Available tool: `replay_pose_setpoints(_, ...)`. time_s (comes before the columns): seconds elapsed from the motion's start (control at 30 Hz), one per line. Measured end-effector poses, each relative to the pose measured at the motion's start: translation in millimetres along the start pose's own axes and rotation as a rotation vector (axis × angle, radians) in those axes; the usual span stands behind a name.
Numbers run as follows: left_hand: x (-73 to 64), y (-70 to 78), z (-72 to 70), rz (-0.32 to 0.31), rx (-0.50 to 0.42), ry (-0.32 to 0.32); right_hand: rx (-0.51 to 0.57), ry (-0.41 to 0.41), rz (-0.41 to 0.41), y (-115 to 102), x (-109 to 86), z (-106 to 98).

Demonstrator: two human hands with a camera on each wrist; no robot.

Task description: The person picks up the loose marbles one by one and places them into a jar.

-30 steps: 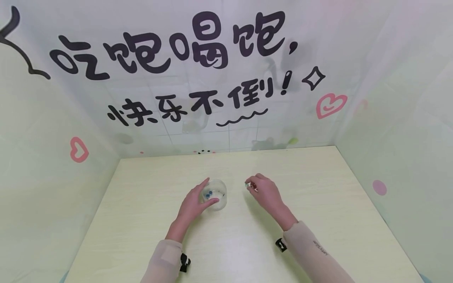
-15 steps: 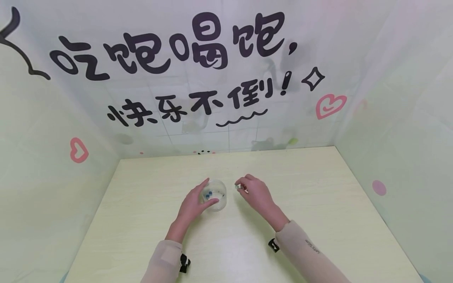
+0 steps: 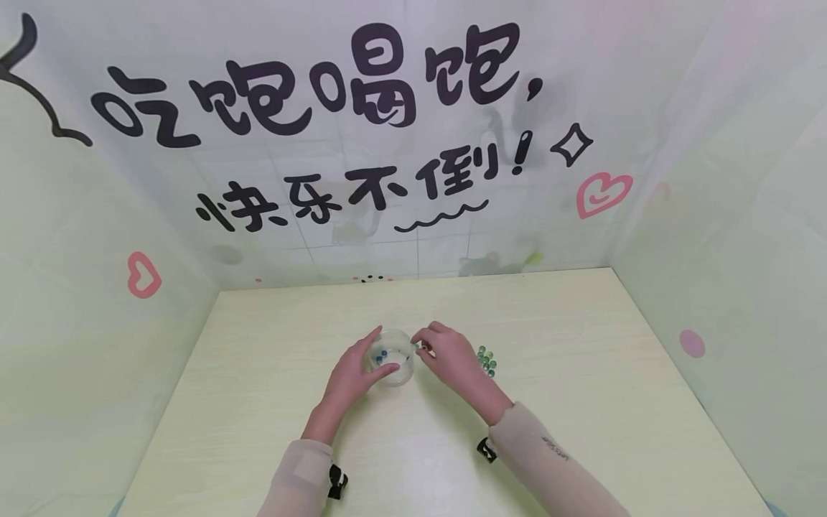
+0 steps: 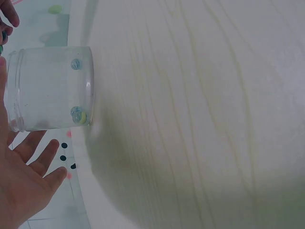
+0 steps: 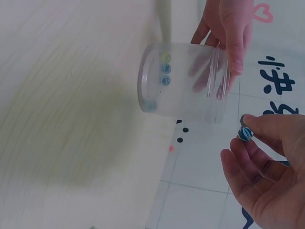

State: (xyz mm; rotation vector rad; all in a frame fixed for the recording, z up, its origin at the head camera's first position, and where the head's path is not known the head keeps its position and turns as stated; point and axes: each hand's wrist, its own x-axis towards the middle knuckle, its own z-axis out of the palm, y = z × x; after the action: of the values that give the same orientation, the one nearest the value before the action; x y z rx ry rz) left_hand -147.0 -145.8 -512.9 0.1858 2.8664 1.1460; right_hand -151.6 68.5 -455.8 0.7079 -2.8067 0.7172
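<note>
A clear round jar [image 3: 392, 377] stands upright on the table with several marbles [image 5: 165, 69] at its bottom, mostly blue and one yellowish. My left hand [image 3: 352, 370] holds the jar's upper part from the left, thumb in front and fingers behind. Beside the jar's open mouth, on the right, my right hand [image 3: 448, 355] pinches marbles between thumb and fingers. One is a blue-and-white striped marble [image 5: 246, 134]; a darker marble [image 5: 243, 119] shows partly under the thumb. In the left wrist view the right fingertips [image 4: 8, 14] appear at the jar's rim.
Right of my right hand, a cluster of green and yellowish marbles [image 3: 487, 361] lies on the pale wooden table [image 3: 568, 323]. A printed curtain [image 3: 413, 251] hangs at the table's back edge, with more curtain on both sides.
My right hand has moved left to the jar with the marbles in its fingers, uncovering the cluster on the table. My left hand and the jar have stayed put.
</note>
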Motion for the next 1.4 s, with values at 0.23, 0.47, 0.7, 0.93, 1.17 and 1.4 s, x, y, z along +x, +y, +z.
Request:
replay_pose_setpoints(0.23,-1.1,0.2,-0.5,-0.001,-0.001,-0.003,-0.003,-0.016,0.002,-5,2.7,6)
replay_pose_setpoints(0.47,-1.0,-0.4,-0.4,0.004,0.005,-0.001,-0.002,-0.014,0.002,-6,3.1,11)
replay_pose_setpoints(0.7,-1.0,-0.1,-0.4,0.004,0.010,-0.002,-0.013,-0.013,-0.004,-7,3.4,12)
replay_pose_setpoints(0.93,-1.0,0.8,-1.0,0.005,0.006,0.000,-0.028,-0.033,0.003,-7,4.0,13)
replay_pose_setpoints(1.17,-1.5,0.9,-1.3,0.009,0.004,0.005,-0.039,-0.046,0.004,-8,4.6,14)
replay_pose_setpoints(1.4,-1.1,0.8,-1.1,0.019,0.007,0.014,-0.042,-0.049,0.006,-9,5.3,15)
